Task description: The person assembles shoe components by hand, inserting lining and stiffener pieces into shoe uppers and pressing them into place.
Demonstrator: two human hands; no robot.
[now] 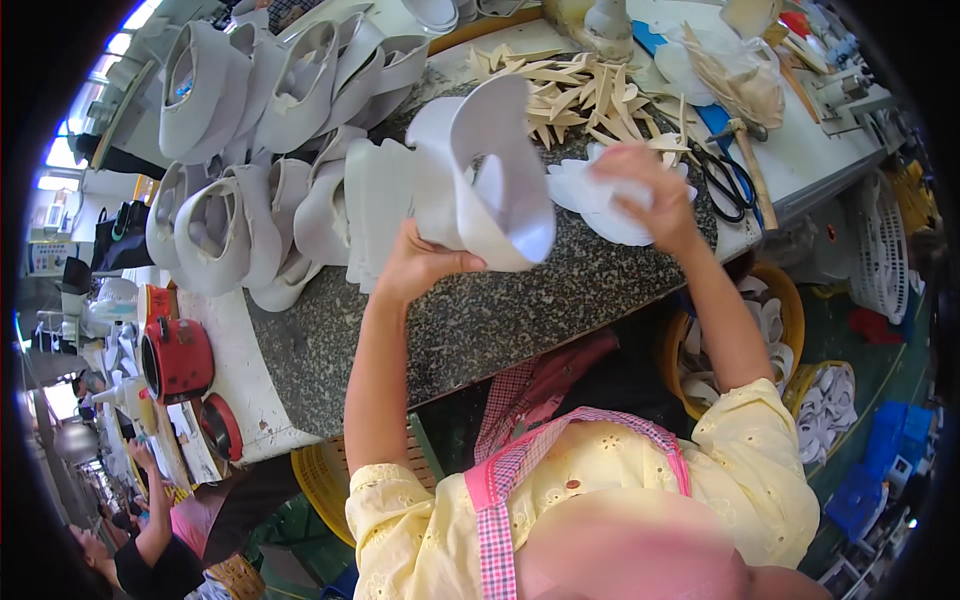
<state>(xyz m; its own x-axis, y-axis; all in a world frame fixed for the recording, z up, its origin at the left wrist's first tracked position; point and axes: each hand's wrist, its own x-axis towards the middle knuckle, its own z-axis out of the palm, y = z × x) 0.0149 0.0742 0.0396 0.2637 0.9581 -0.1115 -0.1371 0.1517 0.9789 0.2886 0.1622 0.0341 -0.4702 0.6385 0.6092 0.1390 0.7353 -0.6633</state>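
Observation:
My left hand [425,262] grips a light grey shoe upper [485,170] at its lower edge, thumb in front. The upper is held raised and tilted over the dark speckled stone slab [480,330], with its opening showing. My right hand [650,195] is blurred by motion, fingers curled, and seems to pinch a thin white piece. It is just above a fanned pile of flat white rounded pieces [600,225]. Left of the held upper is a row of flat white pieces [372,215], partly hidden behind it.
Several grey shoe uppers [215,215] are heaped at the left. Beige pointed strips [570,95] lie at the back. Black scissors [725,185] and a hammer [752,170] are at the right. A red pot [178,358] stands left. Below are yellow baskets [790,300]. Another person [150,530] is lower left.

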